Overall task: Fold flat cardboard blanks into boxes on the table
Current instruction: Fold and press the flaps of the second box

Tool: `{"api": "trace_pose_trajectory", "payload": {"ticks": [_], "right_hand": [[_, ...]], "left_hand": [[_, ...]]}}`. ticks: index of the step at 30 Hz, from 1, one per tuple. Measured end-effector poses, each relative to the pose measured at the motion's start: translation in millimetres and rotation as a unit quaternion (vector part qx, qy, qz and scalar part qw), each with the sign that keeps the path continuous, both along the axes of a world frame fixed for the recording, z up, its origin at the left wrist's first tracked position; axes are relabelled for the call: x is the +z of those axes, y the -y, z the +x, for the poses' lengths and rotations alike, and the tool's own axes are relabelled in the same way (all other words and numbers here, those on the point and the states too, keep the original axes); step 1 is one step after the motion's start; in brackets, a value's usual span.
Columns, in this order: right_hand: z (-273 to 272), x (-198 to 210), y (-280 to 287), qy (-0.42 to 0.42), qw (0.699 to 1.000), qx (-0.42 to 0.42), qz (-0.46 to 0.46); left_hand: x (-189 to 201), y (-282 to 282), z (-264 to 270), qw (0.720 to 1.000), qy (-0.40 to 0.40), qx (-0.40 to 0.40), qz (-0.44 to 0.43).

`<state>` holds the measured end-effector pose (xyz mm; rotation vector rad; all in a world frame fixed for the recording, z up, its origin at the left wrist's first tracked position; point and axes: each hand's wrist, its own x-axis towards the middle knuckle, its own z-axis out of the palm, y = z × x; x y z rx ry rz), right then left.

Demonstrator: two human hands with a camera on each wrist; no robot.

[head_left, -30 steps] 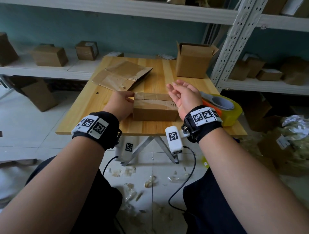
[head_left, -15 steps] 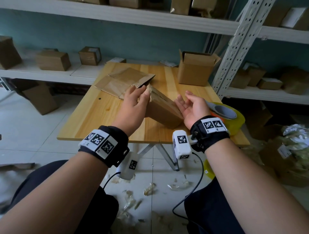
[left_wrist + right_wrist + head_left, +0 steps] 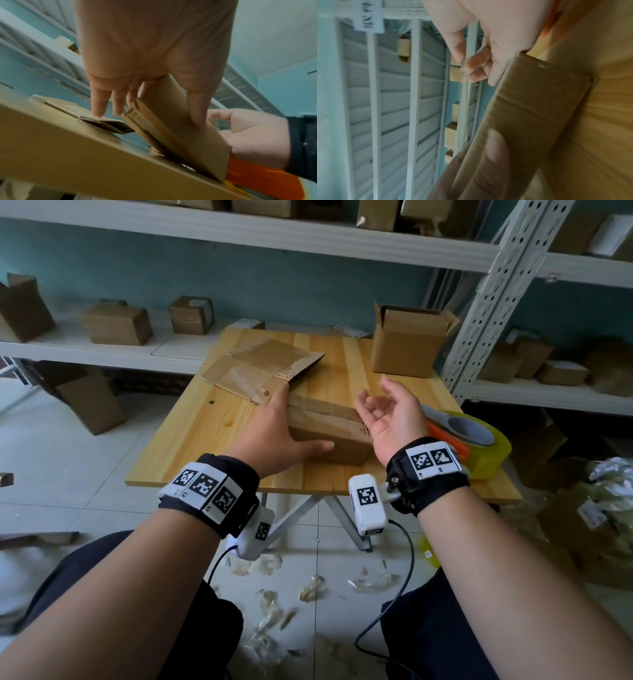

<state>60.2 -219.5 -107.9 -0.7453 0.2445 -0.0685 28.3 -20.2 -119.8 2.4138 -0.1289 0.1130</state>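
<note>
A light wooden counter point(image 3: 191, 446) stands before white metal shelving against a teal wall. On it, the left hand point(image 3: 274, 436) holds the closed brown cardboard box point(image 3: 329, 422) at the box's left end: straight fingers run along that end, and the thumb lies stretched across the near face. In the left wrist view the box point(image 3: 173, 121) sits wedged between thumb and fingers, with the two outer fingertips touching flat cardboard beyond it. The right hand point(image 3: 390, 416) hovers just beside the box's right end, palm turned up, fingers loosely curled and holding nothing; whether it touches the box I cannot tell. The box rests near the middle of the counter, a seam running along its top. Behind the box to the left lies a stack of flat brown cardboard blanks point(image 3: 260, 368), touching its far corner. Behind it to the right stands an open-topped brown cardboard box point(image 3: 407, 344). Right of the box, past the right hand, sits a yellow and orange tape dispenser point(image 3: 476, 443).
</note>
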Motion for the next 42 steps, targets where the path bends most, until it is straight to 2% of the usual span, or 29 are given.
{"api": "trace_pose_trajectory", "payload": {"ticks": [3,5,11,15,18,22,25,27,33,39,42], "right_hand": [[-2.1,-0.2,-3.7,0.027,0.997,0.03,-0.062],[-3.0,-1.6,-5.2,0.042,0.993,0.041,-0.099],[-3.4,2.5,-1.4,0.05,0.987,0.05,-0.142],[-6.0,4.5,0.3,0.067,0.968,0.011,-0.24],[-7.1,7.3,5.2,0.077,0.923,-0.018,-0.377],[-10.6,9.0,13.1,0.096,0.841,-0.032,-0.531],[-10.8,7.3,18.3,0.114,0.783,-0.02,-0.611],[-10.6,7.8,20.5,0.122,0.767,-0.017,-0.63],[-12.9,12.0,23.6,0.124,0.761,-0.017,-0.637],[-11.4,11.6,23.9,0.091,0.807,-0.007,-0.584],[-14.4,11.8,24.0,0.097,0.811,-0.02,-0.576]], "left_hand": [[-5.0,-5.4,3.2,0.998,-0.051,-0.022,0.032],[-7.6,-3.9,0.6,0.996,-0.078,-0.032,0.02],[-9.1,-4.2,1.5,0.995,-0.076,-0.029,-0.056],[-8.6,-2.8,1.6,0.997,-0.067,-0.02,-0.043],[-7.8,-3.2,1.7,0.997,-0.065,-0.026,-0.028],[-7.4,-2.1,2.9,0.998,-0.061,-0.028,-0.017],[-7.6,-0.6,3.5,0.998,-0.056,-0.031,-0.017],[-7.6,-0.2,3.9,0.998,-0.055,-0.032,-0.022],[-6.2,-0.1,2.8,0.997,-0.054,-0.032,-0.035],[-5.6,-0.4,1.7,0.993,-0.062,-0.024,-0.1],[-3.6,1.0,2.1,0.981,-0.087,-0.014,-0.175]]}}
